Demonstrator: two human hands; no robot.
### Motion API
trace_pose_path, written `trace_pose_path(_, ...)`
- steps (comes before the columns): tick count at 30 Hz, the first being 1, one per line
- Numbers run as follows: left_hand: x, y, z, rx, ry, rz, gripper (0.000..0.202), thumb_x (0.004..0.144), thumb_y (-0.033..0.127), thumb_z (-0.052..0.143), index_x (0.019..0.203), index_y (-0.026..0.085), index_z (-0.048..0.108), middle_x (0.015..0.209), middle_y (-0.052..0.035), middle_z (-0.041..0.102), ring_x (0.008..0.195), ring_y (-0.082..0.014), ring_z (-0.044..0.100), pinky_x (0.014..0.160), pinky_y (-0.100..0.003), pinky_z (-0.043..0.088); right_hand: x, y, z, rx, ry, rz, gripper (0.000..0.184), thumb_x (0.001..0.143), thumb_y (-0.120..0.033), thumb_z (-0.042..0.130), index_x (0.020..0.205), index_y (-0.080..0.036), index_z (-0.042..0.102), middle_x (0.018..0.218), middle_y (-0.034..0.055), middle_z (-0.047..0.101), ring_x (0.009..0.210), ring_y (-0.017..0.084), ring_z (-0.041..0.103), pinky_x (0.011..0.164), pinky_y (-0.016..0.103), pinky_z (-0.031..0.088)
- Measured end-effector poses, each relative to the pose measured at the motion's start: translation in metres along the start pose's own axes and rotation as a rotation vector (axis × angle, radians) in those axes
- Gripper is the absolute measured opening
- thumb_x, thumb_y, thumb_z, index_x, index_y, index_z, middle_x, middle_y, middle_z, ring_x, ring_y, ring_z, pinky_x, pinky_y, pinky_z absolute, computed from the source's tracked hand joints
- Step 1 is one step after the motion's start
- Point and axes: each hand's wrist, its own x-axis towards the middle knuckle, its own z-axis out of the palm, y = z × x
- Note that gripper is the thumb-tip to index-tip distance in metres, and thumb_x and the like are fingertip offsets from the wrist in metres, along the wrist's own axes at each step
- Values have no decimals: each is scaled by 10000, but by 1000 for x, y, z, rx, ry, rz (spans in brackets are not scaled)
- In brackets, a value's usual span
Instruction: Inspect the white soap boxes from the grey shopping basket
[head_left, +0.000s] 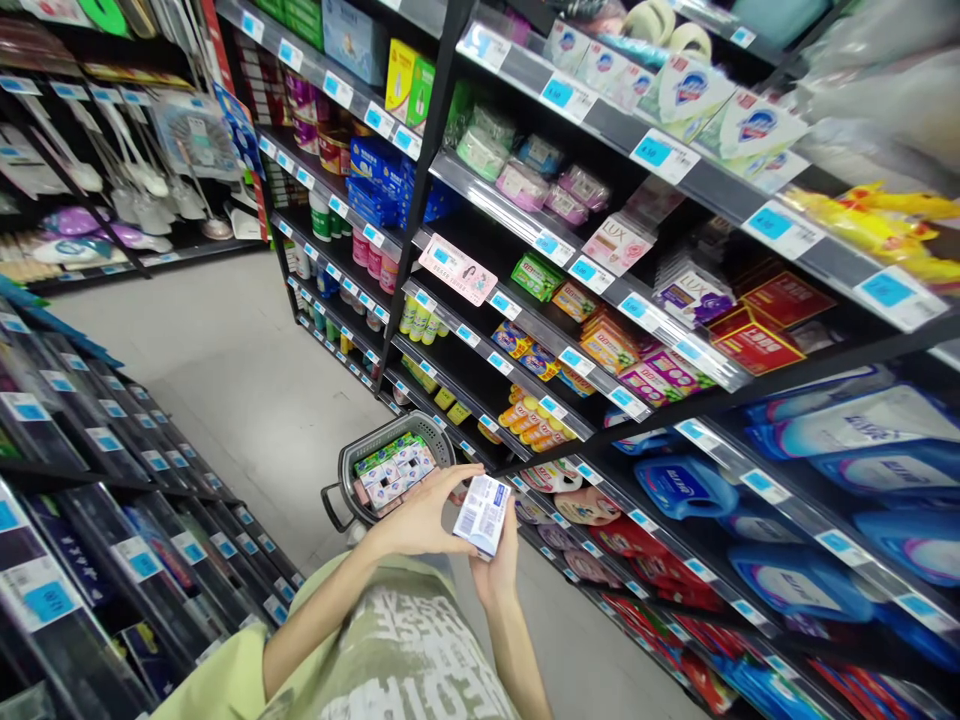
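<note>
A small white soap box (481,516) with blue print and a barcode is held between both hands in front of my body. My left hand (427,512) reaches in from the left, its fingers along the far edge and its thumb at the near side of the box. My right hand (498,568) supports the box from the right and below, with fingers partly hidden behind it. Beyond my left hand is a grey shopping basket (346,470), holding several white and green packs (397,468); my left forearm and hand cover part of it.
Shelves on the right carry boxed soaps (694,290), colourful soap bars (604,342) and blue detergent bottles (686,487). Low shelving (142,555) with price tags runs along the left. Brushes (139,180) hang at the back left, past the grey floor (247,350).
</note>
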Motion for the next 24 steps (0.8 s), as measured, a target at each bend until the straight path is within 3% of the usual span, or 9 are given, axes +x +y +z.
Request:
trace_pose_path(3,0,1,-2,-12,-17,-28,1067,619,253,929,1558,259,424,1615,-130,422,1448,-371,427,1219,-503,354,0,-3,0,-35,-44,4,700,788,-811,664,1202,-254,759,1157,91,780,1097,342,718,968,501,562)
trace_pose_path(6,1,1,-1,-5,8,45,1047,570,219,948,1501,260,472,1551,-123,476,1420,-356,450,1207,-476,371,-1,-4,-2,-66,-75,-4,725,786,-823,658,1234,-261,753,1190,98,770,1138,349,701,980,507,557)
trace_pose_path(10,4,-3,4,-28,206,101,958,570,172,918,1429,246,501,1477,-126,486,1369,-339,481,1076,-416,486,-3,0,-4,6,-136,-54,760,747,-799,725,1307,-286,723,1345,112,709,1228,366,656,959,510,566)
trace_pose_path(13,7,-7,5,-38,388,81,901,599,196,910,1402,243,504,1459,-126,470,1317,-330,514,1005,-404,517,-2,4,-5,13,-176,-207,809,690,-629,878,1402,-317,653,1461,110,631,1303,356,609,980,479,558)
trace_pose_path(15,8,-7,4,-26,447,93,904,617,237,924,1412,243,493,1467,-136,457,1328,-341,505,1018,-423,511,0,5,-7,-39,-157,-260,792,667,-487,940,1384,-299,663,1467,119,623,1295,338,611,1006,458,543)
trace_pose_path(18,8,-7,4,-4,419,156,909,658,288,942,1438,260,476,1501,-148,428,1400,-364,439,1034,-435,507,2,6,-10,-68,-134,-278,732,702,-438,938,1365,-275,673,1474,126,616,1291,312,610,1037,438,527)
trace_pose_path(24,8,-9,9,-19,314,268,902,698,257,958,1459,308,476,1477,-124,469,1363,-340,465,960,-385,529,4,-1,-11,115,-90,-231,603,825,-618,796,1337,-322,681,1311,96,718,1049,290,719,856,449,604)
